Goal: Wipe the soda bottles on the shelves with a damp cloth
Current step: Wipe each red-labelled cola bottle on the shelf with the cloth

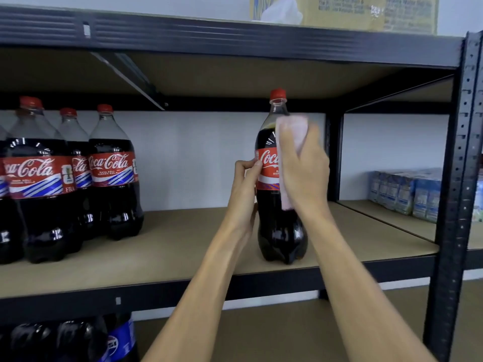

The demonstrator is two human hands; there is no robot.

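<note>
Pink cloth (292, 126), under right hand (303, 168), presses bottle (277, 231); left hand (244, 184) holds its side.

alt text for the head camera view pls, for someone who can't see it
A person's right hand holds a pink cloth against an upright Coca-Cola bottle on a brown shelf, while the left hand steadies it at the label. More Coca-Cola bottles stand grouped at the view's left.

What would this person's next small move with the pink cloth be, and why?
Probably slide the right hand and cloth down the bottle: the cloth covers only its shoulder and label, the lower half is bare, and the left hand steadies it at the label.
</note>
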